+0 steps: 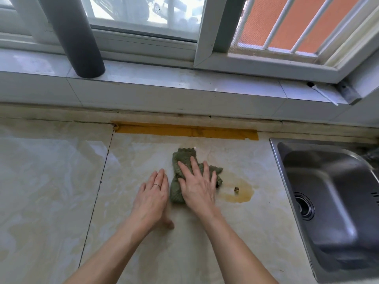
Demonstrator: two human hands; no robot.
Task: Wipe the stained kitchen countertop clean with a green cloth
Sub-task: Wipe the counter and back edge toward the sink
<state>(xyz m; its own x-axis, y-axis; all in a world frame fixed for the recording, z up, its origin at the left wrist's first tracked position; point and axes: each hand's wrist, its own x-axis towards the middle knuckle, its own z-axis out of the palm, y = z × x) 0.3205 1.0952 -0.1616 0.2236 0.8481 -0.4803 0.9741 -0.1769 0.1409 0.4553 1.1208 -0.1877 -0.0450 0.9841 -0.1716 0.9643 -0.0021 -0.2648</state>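
A crumpled green cloth lies on the pale marble countertop near its middle. My right hand presses flat on the cloth with straight, spread fingers. My left hand rests flat on the bare counter just left of the cloth, a ring on one finger. Right of the cloth spreads a yellow-brown liquid stain with a small brown crumb in it. The cloth's right edge touches the stain's left end.
A steel sink is set into the counter at the right. A strip of yellow tape runs along the back joint. Behind it rise a tiled sill, a grey pipe and a window.
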